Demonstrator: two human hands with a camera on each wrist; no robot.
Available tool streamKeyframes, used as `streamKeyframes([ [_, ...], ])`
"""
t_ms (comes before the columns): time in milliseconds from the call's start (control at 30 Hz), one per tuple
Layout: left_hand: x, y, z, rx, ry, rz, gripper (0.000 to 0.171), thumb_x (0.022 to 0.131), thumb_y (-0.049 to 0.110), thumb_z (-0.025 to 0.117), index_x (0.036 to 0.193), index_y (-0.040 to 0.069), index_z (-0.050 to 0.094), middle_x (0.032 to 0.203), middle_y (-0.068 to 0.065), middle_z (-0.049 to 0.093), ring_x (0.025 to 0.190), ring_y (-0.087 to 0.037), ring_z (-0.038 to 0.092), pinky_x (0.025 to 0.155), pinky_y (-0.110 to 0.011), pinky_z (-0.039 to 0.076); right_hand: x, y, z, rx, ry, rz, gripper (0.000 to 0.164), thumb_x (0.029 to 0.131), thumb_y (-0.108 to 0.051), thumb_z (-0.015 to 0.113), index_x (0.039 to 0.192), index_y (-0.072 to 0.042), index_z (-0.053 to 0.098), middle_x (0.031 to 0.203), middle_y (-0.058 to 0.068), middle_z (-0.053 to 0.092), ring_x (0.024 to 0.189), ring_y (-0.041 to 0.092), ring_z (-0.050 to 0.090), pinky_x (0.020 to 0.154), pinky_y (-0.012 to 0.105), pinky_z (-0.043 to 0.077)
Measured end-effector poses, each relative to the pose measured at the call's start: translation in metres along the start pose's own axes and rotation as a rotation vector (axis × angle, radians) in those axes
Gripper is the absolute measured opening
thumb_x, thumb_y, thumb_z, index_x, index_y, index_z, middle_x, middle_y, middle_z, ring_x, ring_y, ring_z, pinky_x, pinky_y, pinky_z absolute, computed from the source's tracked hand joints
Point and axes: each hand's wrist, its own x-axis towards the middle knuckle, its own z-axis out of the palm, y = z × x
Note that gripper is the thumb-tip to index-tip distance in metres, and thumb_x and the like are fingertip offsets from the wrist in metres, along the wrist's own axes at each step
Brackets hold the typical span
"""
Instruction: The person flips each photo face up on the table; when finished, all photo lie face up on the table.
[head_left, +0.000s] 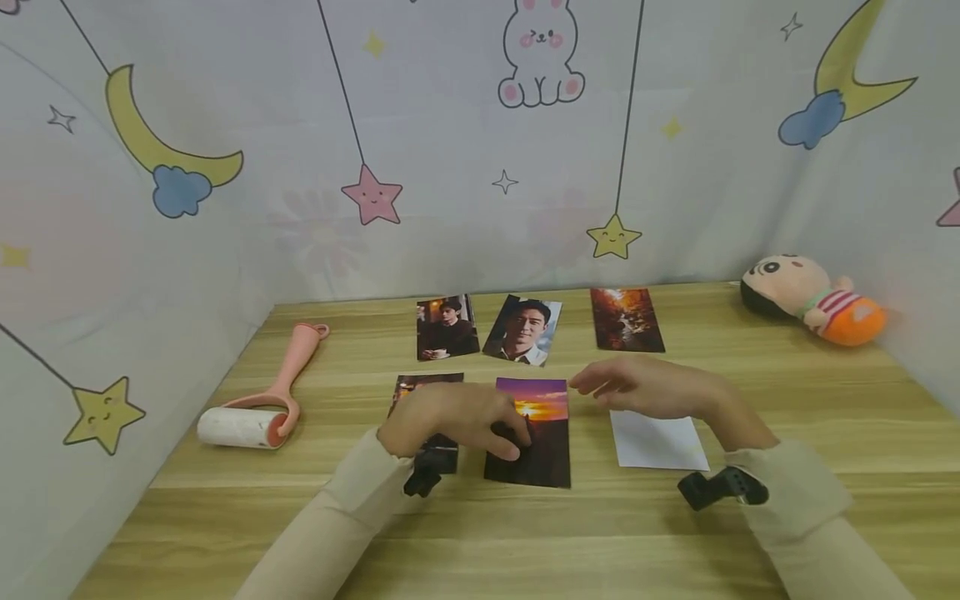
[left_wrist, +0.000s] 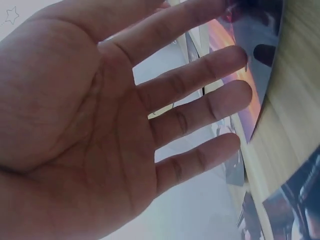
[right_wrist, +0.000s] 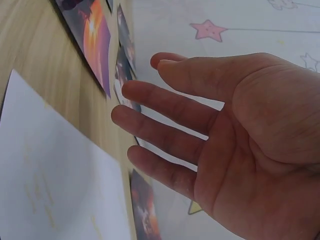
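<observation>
My left hand [head_left: 457, 417] hovers low over a sunset photo [head_left: 540, 458], its fingertips overlapping the dark lower half. In the left wrist view its fingers are spread and fairly straight, with no object between them. Partly hidden beneath that hand and wrist lies another dark photo [head_left: 447, 457]. My right hand [head_left: 652, 387] is above a white card [head_left: 660, 446], covering its top edge, with the fingers pointing toward the sunset photo. Nothing shows in its palm in the right wrist view. Behind lie two portrait photos, one dark [head_left: 447, 329] and one lighter [head_left: 523, 329], and an orange autumn-scene photo [head_left: 628, 321].
A lint roller [head_left: 291, 367] with a pink handle lies on the wooden table [head_left: 525, 542] at the left. At the back right rests a plush doll [head_left: 813, 304] on its side. A patterned white curtain [head_left: 450, 108] encloses the table's back and sides.
</observation>
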Motion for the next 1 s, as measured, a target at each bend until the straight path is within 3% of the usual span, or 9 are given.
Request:
streamKeyframes([
  [200, 0.019, 0.002, -0.004, -0.024, 0.011, 0.015, 0.046, 0.1, 0.033, 0.063, 0.143, 0.021, 0.056, 0.139, 0.001, 0.057, 0.129, -0.015, 0.05, 0.11, -0.033, 0.038, -0.014, 0.006, -0.003, -0.044, 0.016, 0.033, 0.035, 0.102, -0.009, 0.054, 0.137, -0.004, 0.058, 0.133, 0.012, 0.062, 0.124, 0.031, 0.057, 0.101, 0.051, 0.046],
  [467, 0.05, 0.013, -0.009, 0.056, 0.065, -0.02, 0.062, 0.099, 0.044, 0.061, 0.154, 0.025, 0.04, 0.155, -0.01, 0.037, 0.139, -0.023, 0.04, 0.113, -0.039, 0.034, -0.034, 0.015, -0.01, -0.084, 0.039, 0.06, 0.035, 0.103, -0.01, 0.054, 0.136, -0.002, 0.058, 0.135, 0.016, 0.061, 0.127, 0.035, 0.054, 0.102, 0.055, 0.044],
  [700, 0.069, 0.028, -0.016, 0.12, 0.085, 0.032, 0.061, 0.099, 0.042, 0.062, 0.153, 0.022, 0.043, 0.148, -0.008, 0.042, 0.13, -0.02, 0.046, 0.105, -0.031, 0.039, -0.054, 0.023, -0.014, -0.131, 0.07, 0.086, 0.035, 0.102, -0.013, 0.057, 0.135, -0.004, 0.061, 0.134, 0.013, 0.062, 0.127, 0.034, 0.054, 0.101, 0.053, 0.044],
  [1000, 0.091, 0.036, -0.017, 0.106, 0.041, 0.039, 0.061, 0.099, 0.041, 0.061, 0.153, 0.02, 0.042, 0.153, -0.006, 0.042, 0.139, -0.019, 0.04, 0.112, -0.031, 0.032, -0.075, 0.035, -0.021, -0.124, 0.07, 0.143, 0.038, 0.104, -0.019, 0.055, 0.139, -0.006, 0.057, 0.135, 0.017, 0.06, 0.126, 0.036, 0.054, 0.101, 0.056, 0.043],
])
